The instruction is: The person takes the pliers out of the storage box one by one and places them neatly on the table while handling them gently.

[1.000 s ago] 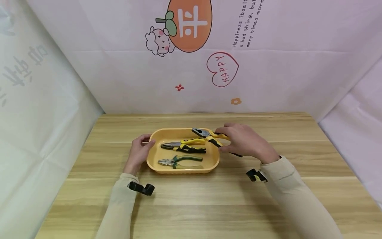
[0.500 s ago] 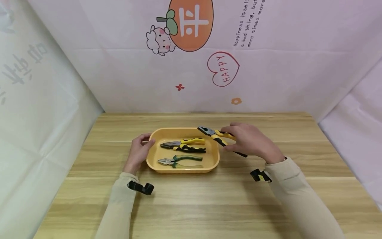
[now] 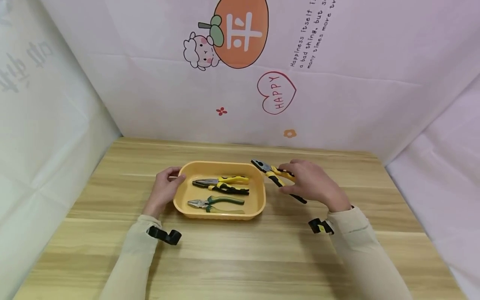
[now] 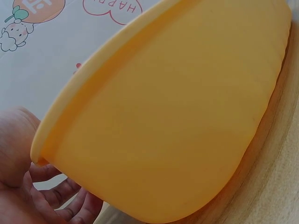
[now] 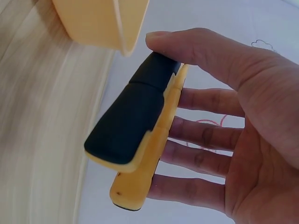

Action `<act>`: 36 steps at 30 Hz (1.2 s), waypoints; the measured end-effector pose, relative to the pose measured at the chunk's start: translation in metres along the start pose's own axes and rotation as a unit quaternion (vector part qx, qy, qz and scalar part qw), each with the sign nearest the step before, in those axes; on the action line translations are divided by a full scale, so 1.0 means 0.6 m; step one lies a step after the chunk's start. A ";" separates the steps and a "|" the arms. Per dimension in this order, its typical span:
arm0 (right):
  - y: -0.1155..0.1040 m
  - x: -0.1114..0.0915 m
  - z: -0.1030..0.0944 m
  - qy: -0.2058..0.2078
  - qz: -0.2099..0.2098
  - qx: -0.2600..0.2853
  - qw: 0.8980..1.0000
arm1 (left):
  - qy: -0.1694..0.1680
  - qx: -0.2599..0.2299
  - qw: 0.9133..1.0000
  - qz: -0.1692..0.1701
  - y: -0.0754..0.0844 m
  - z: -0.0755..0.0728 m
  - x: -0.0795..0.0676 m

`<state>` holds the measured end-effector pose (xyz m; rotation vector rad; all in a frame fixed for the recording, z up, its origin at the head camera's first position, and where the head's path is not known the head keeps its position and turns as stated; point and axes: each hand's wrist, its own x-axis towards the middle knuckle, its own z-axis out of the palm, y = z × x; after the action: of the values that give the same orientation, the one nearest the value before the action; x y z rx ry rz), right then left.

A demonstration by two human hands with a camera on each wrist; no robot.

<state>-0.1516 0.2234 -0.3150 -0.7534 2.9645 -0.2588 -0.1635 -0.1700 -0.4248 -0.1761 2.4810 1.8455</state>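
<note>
Pliers [image 3: 269,171] tilt in the gripping fingers of the right hand [image 3: 311,182], center right.
Left hand [image 3: 165,187] grips the tray [image 3: 221,168].

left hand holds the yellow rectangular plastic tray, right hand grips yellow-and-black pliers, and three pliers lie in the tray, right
Not three: the head view shows two in the tray, another yellow-and-black pair and a green-handled pair; the rest stands.

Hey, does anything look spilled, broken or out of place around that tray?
Nothing obvious stands out. The green pliers and one yellow-black pair lie in the tray, which the left hand holds; the second yellow-black pair is in the right hand.
</note>
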 end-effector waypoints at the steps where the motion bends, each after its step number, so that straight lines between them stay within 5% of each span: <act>1: 0.001 0.001 0.001 0.001 0.001 0.002 1.000 | -0.001 0.002 1.000 0.001 0.001 -0.002 0.001; 13: 0.008 -0.003 0.022 -0.003 -0.001 0.007 1.000 | 0.008 -0.006 1.000 -0.004 -0.006 -0.002 -0.004; 36: 0.021 0.004 0.011 0.007 -0.001 0.003 1.000 | 0.024 -0.025 0.999 -0.002 -0.007 0.007 0.006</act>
<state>-0.1589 0.2321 -0.3240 -0.7581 2.9743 -0.2734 -0.1670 -0.1676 -0.4301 -0.2307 2.4643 1.9247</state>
